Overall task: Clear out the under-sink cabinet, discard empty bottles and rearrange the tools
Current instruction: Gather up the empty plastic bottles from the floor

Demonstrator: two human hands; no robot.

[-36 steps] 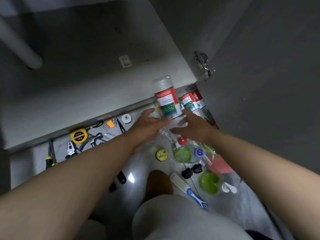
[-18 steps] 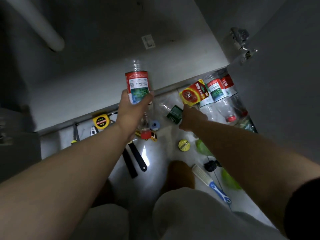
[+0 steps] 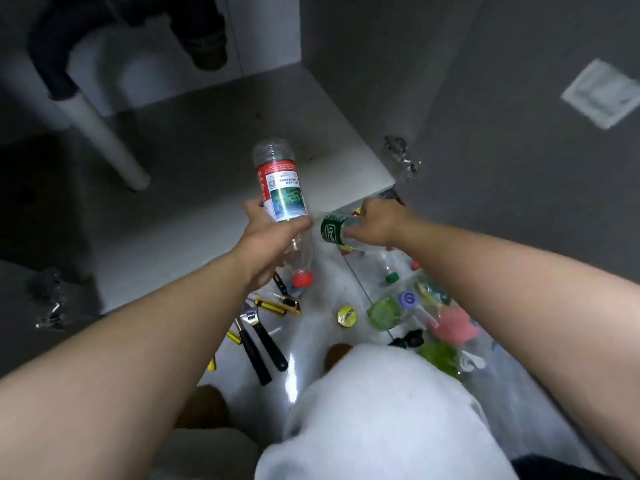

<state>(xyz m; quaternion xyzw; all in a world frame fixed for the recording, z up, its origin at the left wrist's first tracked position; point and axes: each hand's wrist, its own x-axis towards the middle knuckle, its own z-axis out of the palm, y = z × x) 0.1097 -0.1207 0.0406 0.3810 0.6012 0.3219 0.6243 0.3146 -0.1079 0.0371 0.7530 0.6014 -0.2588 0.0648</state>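
Red-label bottle [image 3: 282,188] print unreadable, tools [image 3: 251,351] partly behind forearm [image 3: 173,323], floor bottles [image 3: 384,311] blurred

Two hands, left hand [image 3: 266,245] and right hand [image 3: 377,221], hold one bottle each: a red-label bottle [image 3: 282,188] and a green-label bottle [image 3: 333,230]. Two black handles [image 3: 270,346], one yellow knife [image 3: 277,305] and one yellow disc [image 3: 345,316] lie at 6 o'clock; one white pipe [image 3: 104,133] stands at 10 o'clock.

White pipe [image 3: 107,140] slants at back L; pale patch [image 3: 602,93] upper R; yellow round tin [image 3: 345,316], maybe tape, on floor [image 3: 322,289].
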